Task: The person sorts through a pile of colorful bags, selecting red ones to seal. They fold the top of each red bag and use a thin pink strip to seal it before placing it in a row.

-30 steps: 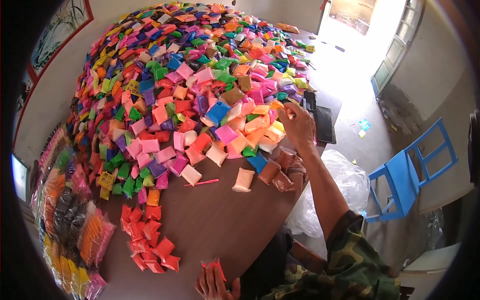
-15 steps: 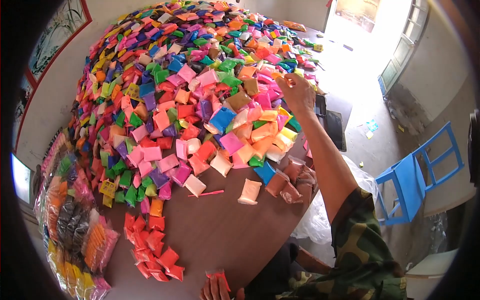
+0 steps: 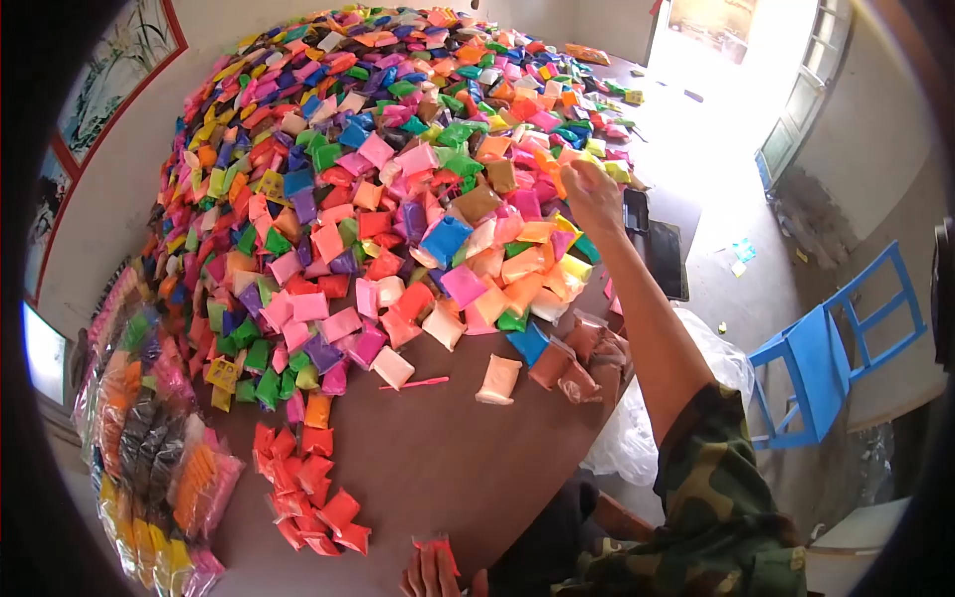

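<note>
Head view: left hand (image 3: 432,575), fingers closed over a packet (image 3: 437,546); right hand (image 3: 594,191), I can't tell; tugging could slide the pile (image 3: 398,164).

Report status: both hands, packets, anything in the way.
Left hand on a red packet. Right hand at right side of pile, grip unclear. More red packets clustered leftward. Peach packet lies between hands, possibly in the way.

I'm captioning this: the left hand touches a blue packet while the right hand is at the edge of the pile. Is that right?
Not quite: the packet the left hand touches is red, not blue, as the head view shows. The right hand is at the edge of the pile.
</note>
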`<state>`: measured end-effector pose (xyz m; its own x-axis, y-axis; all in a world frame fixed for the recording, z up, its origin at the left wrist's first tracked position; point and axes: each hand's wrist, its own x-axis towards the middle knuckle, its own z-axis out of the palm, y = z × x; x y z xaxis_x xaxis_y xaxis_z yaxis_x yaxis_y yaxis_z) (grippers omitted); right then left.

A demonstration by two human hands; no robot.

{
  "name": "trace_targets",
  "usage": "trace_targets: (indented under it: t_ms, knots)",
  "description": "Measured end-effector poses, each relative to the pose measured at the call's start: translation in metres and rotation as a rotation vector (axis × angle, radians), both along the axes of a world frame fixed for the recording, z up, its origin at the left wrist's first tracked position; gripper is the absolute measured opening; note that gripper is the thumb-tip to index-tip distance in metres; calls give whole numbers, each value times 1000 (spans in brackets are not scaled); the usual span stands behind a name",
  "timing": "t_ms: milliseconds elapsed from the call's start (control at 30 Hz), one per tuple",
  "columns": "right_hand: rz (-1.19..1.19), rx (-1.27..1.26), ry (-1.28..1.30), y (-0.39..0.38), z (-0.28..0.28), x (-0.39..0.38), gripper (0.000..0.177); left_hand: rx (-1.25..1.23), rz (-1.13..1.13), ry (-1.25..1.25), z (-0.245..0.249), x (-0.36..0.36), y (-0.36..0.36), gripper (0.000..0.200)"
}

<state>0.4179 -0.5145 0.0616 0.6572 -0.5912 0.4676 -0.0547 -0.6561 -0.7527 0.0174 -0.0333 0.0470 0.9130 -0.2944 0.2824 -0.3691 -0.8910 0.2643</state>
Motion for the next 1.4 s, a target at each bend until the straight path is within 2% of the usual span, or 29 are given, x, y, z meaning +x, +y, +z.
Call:
trace_targets:
  t_ms: [167,233,267,333,367,400,433,500,633,700,733,867,1067,1233,1400]
  knots:
    - [172,201,-221,44,-9,-107,29,30,-42,-46,-13,-5,8,63]
    - [165,230,-264,89,-8,-148,25,11,-35,-126,-11,-2,5,53]
    - [230,391,-194,122,12,-180,23,9,-27,-157,-10,-2,5,49]
    - [329,432,-145,170,23,-224,19,52,-33,-81,-25,-3,14,65]
    - [372,314,-170,188,15,-239,17,75,-25,-34,-33,-6,18,75]
    - [425,206,-191,210,5,-256,15,52,-32,-31,-35,-8,17,75]
    - [505,401,-125,235,-11,-272,13,30,-28,-30,-33,-5,16,75]
    - [636,359,-70,275,0,-312,13,29,-23,37,-22,-2,10,74]
    - [845,5,-87,314,-27,-359,32,19,-48,6,-33,7,3,76]
    - [933,-88,-33,319,-18,-368,43,53,-41,22,-40,14,0,77]
    - [966,-108,15,322,-30,-371,48,15,-54,12,-41,16,0,77]
    - [962,-79,36,321,-46,-369,52,-230,-103,26,-32,10,5,80]
    - [946,-297,89,322,-55,-369,60,-27,-143,-30,-46,-6,26,81]
    - [942,-332,103,323,-52,-371,63,32,-95,-1,-45,-8,20,79]
    - [953,-298,101,321,-56,-373,55,72,-119,28,-33,-10,20,79]
